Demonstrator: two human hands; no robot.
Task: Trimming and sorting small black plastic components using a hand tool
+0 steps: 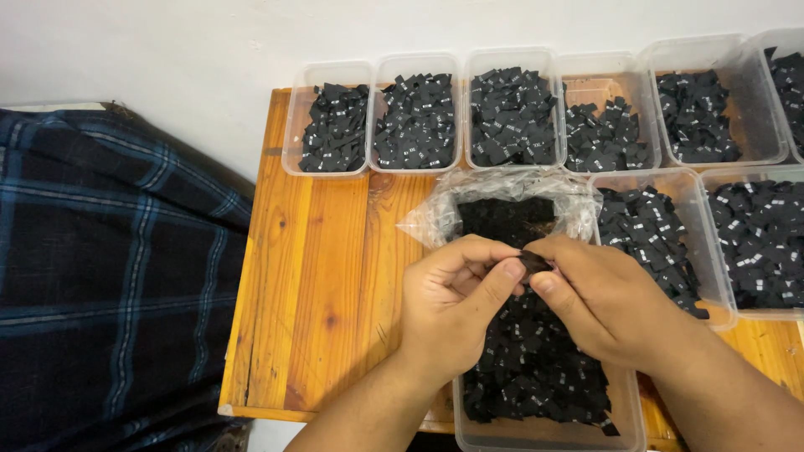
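1. The left hand (448, 305) and the right hand (599, 297) meet in the middle, over the wooden worktop (322, 276).
2. Both hands pinch one small black tag (533, 261) between thumbs and fingertips. The left grip is closed on the tag, and the right grip is closed on it too.
3. The tag sits just above a clear box (548, 431) close to the person. This near box is full of small black tags with tiny white marks.
4. Just behind the hands lies a clear plastic bag (502, 201). It is open and holds dark stuff inside.
5. A row of clear tubs (335, 117) stands along the far edge of the worktop, by the white wall (167, 50). Each tub holds a heap of the same black tags.
6. Two more tubs (754, 243) sit on the right, nearer than the far row. They hold black tags too. The right hand is just beside one of them.
7. On the left, beside the worktop, lies a dark blue checked cloth (109, 268). It is well apart from both hands.
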